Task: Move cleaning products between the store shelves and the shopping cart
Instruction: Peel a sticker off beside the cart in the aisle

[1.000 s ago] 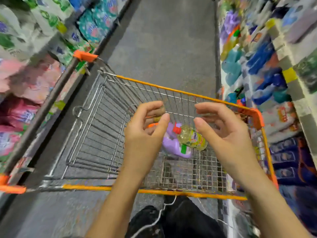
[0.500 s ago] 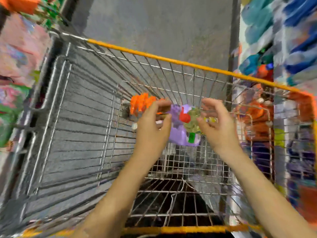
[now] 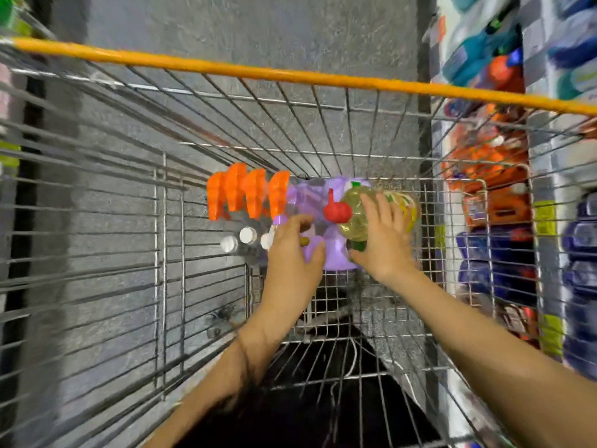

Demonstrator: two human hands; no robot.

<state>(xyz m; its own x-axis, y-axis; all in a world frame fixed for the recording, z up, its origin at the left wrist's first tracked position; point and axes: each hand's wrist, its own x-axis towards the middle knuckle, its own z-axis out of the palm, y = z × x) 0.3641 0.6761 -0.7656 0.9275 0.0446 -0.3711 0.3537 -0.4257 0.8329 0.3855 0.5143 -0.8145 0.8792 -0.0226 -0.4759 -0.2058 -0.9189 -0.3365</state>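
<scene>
**Both hands down at the bottles in the cart**

The person leans over a wire shopping cart (image 3: 290, 74) with an orange rim and reaches both arms to its far end. The whole view is smeared by motion.

A purple bottle (image 3: 336, 257) lies on the cart's wire bottom, close to the far wall. A clear yellow bottle (image 3: 353, 218) with a red cap (image 3: 336, 211) lies on top of it, cap pointing left.

The right hand (image 3: 382, 244) is on the yellow bottle. Its fingers drape over the top of the bottle's body and its thumb sits at the lower edge, so it is grasping the bottle.

The left hand (image 3: 290, 253) is just left of the red cap. Its thumb touches the near left edge of the purple bottle and its fingers are curled above the thumb. A small olive bit shows between them. The blur hides whether this hand grips the purple bottle, holds that bit or holds nothing, so I cannot tell its state.

Left of the left hand, orange shapes (image 3: 245, 195) and white round caps (image 3: 248, 235) appear several times over because of the blur. They also lie near the cart's bottom.

Shelves (image 3: 484, 59) of blue, teal and orange packages run along the right side. Grey floor (image 3: 258, 21) shows beyond the cart.
</scene>
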